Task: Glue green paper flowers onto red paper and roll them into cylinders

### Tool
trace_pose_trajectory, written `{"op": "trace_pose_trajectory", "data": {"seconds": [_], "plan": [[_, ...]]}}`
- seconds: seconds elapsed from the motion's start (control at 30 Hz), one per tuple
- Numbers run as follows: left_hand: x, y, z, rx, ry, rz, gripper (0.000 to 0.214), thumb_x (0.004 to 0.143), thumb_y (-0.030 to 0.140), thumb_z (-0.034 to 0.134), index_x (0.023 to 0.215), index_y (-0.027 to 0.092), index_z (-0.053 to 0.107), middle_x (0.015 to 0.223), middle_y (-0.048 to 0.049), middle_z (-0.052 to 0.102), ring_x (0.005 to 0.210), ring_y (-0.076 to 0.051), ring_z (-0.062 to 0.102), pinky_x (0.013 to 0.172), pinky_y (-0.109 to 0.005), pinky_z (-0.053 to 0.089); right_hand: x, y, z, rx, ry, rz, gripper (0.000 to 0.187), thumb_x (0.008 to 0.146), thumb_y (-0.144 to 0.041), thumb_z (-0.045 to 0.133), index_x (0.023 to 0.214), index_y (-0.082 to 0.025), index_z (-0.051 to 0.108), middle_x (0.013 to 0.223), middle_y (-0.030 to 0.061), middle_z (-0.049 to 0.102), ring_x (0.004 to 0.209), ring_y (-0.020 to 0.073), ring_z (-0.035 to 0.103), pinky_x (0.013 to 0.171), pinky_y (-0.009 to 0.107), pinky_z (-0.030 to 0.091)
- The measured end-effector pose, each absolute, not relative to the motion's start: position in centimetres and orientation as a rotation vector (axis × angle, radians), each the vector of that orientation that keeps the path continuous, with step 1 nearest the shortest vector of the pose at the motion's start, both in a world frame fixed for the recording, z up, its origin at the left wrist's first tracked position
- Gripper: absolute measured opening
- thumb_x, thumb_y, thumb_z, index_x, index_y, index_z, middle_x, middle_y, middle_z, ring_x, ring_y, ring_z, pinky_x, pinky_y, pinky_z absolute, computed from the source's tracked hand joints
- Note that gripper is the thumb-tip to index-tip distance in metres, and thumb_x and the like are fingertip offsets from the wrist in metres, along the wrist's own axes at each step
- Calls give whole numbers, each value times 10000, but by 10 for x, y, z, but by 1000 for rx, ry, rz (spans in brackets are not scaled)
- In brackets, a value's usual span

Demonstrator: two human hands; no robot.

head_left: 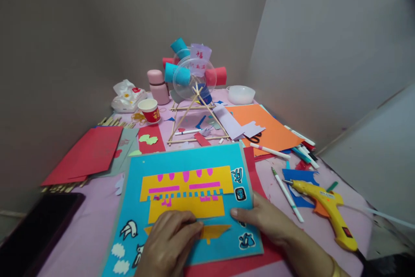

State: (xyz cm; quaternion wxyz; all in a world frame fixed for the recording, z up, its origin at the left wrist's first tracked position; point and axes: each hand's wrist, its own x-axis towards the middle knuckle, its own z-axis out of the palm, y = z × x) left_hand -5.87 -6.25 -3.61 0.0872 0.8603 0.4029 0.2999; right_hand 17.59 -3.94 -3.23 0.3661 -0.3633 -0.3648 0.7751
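Note:
A blue sheet lies tilted in front of me, its right edge held by my right hand with the thumb on top. My left hand is closed over a narrow yellow paper piece low on the sheet, its fingertips pressed together there. Above it are two larger yellow paper shapes with pink strips and petal shapes. Cut-out black-and-white characters run down the right side. A bird cut-out and white cloud shapes sit at lower left.
A stick-framed wheel with paper cups stands behind. At right are a yellow glue gun, markers, scissors and orange paper. Red paper, a red cup and a dark phone-like slab are left.

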Motion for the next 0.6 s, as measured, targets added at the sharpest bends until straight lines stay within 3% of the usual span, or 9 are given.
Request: {"op": "trace_pose_trajectory", "data": {"seconds": [0.2,0.5,0.6], "plan": [[-57,-63,-36,2487,1159,806,140,913,158,443,871,203,569,829,-16,622,756,-145,561,692,-261,456,177,-37,-36,-927,-940,1987,484,728,-209,723,1188,-180,577,1070,87,702,966,278,654,857,443,509],[-60,-68,-35,2656,1022,854,298,961,198,309,883,188,596,830,-33,662,768,-144,598,710,-261,467,177,-37,-36,-1020,-964,1973,481,729,-242,721,1183,-176,576,1051,87,707,925,273,667,843,448,514],[-62,-68,-36,2649,1065,799,249,950,210,351,945,204,600,871,-31,676,794,-148,620,723,-256,485,178,-37,-39,-1027,-986,1968,486,736,-251,715,1195,-178,571,1052,89,706,916,271,669,846,453,508]]}}
